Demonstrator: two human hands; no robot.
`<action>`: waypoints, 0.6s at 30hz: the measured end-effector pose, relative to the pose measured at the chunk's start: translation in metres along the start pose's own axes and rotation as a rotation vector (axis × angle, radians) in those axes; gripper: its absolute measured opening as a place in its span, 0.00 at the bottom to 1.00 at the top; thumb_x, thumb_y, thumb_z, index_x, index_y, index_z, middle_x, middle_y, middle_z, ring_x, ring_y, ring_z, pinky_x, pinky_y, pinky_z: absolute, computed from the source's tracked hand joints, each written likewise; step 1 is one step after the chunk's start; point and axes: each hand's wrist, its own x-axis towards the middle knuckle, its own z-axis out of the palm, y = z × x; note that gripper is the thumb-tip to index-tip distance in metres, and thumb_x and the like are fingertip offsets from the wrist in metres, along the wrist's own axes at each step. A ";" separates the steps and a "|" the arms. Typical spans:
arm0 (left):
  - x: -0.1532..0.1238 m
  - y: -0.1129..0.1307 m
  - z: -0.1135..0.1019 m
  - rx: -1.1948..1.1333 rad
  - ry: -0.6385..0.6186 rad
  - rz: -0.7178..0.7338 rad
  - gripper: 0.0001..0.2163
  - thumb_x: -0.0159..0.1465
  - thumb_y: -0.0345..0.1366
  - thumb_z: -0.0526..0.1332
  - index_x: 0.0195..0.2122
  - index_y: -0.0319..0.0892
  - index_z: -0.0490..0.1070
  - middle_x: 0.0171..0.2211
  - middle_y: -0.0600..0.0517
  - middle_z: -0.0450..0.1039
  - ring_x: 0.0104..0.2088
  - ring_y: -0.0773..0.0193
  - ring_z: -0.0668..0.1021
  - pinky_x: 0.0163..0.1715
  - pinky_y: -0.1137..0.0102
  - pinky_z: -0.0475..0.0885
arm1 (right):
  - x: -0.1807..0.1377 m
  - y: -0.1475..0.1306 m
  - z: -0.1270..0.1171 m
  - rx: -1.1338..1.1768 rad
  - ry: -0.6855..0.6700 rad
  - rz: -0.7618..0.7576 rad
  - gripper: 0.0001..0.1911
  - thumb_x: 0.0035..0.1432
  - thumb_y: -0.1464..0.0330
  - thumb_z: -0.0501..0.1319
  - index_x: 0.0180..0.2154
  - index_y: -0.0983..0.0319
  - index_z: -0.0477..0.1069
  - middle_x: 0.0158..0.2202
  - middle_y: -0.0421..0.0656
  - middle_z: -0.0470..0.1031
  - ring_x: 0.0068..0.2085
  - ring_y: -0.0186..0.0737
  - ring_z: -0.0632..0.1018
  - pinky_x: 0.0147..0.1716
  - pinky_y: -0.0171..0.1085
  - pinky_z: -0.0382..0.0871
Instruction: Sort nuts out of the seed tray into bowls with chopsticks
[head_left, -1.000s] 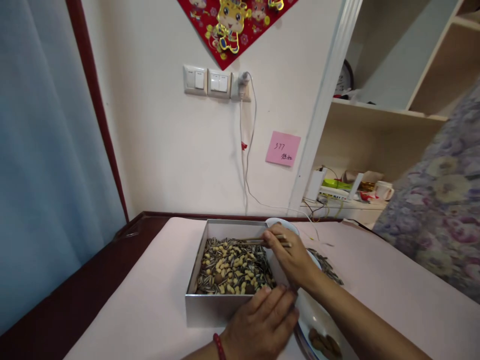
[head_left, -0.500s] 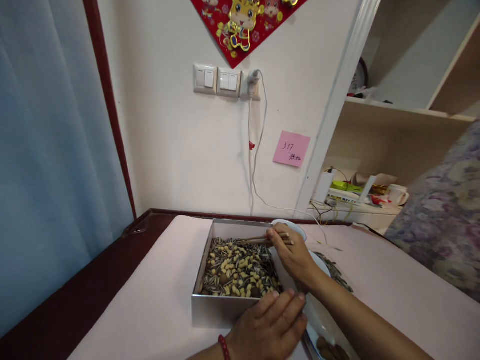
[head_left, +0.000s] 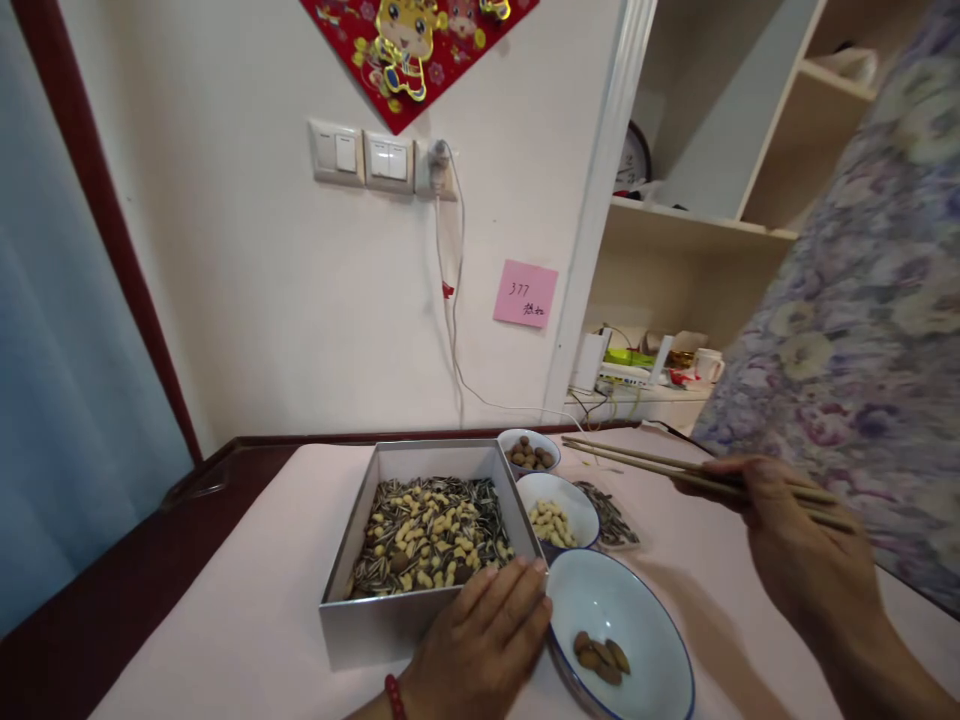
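Note:
My right hand [head_left: 802, 550] grips a pair of wooden chopsticks [head_left: 660, 465], held up over the right side of the table with their tips pointing left and nothing between them. With its fingers stretched flat, my left hand [head_left: 484, 635] rests on the near right corner of a silver box [head_left: 397, 630]. Striped sunflower seeds [head_left: 487, 505] fill the box, mixed with pale peanuts [head_left: 420, 535] and a few round brown nuts [head_left: 400, 562]. Beside my left hand, a large white bowl [head_left: 652, 620] contains several brown almond-like nuts [head_left: 602, 657].
Behind the large bowl stand a white bowl [head_left: 583, 500] of peanuts and a smaller bowl [head_left: 510, 440] of round brown nuts. Sunflower seeds [head_left: 607, 515] lie in a flat clear container to their right. A white cord [head_left: 510, 403] runs down the wall behind.
My right hand has left the box and swung right with the chopsticks, uncovering the bowls. My left hand stays at the box corner. The view has turned right.

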 end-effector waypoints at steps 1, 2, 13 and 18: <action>0.000 0.000 0.000 -0.002 0.000 -0.002 0.15 0.69 0.41 0.61 0.55 0.45 0.74 0.64 0.50 0.66 0.66 0.58 0.64 0.68 0.62 0.46 | 0.001 0.003 -0.010 -0.028 0.026 0.027 0.22 0.54 0.46 0.64 0.32 0.59 0.77 0.33 0.46 0.81 0.34 0.47 0.83 0.41 0.46 0.81; 0.001 0.000 0.000 -0.004 0.000 -0.003 0.15 0.69 0.41 0.61 0.55 0.45 0.74 0.64 0.50 0.66 0.65 0.58 0.64 0.68 0.62 0.46 | 0.002 0.007 -0.017 -0.062 0.034 0.055 0.24 0.53 0.45 0.64 0.32 0.59 0.77 0.33 0.47 0.81 0.33 0.47 0.83 0.41 0.46 0.81; 0.001 0.002 -0.001 0.005 -0.010 -0.003 0.14 0.70 0.40 0.60 0.54 0.45 0.74 0.65 0.50 0.64 0.64 0.59 0.65 0.68 0.62 0.45 | -0.024 -0.014 0.036 -0.044 -0.235 -0.074 0.21 0.59 0.47 0.60 0.34 0.57 0.78 0.34 0.45 0.81 0.35 0.42 0.83 0.36 0.35 0.80; -0.001 0.000 0.000 0.021 0.001 0.027 0.15 0.69 0.42 0.60 0.54 0.45 0.75 0.64 0.49 0.66 0.64 0.58 0.66 0.68 0.61 0.45 | -0.044 -0.013 0.090 -0.021 -0.522 -0.154 0.17 0.67 0.55 0.56 0.35 0.57 0.76 0.34 0.42 0.77 0.37 0.39 0.80 0.38 0.36 0.75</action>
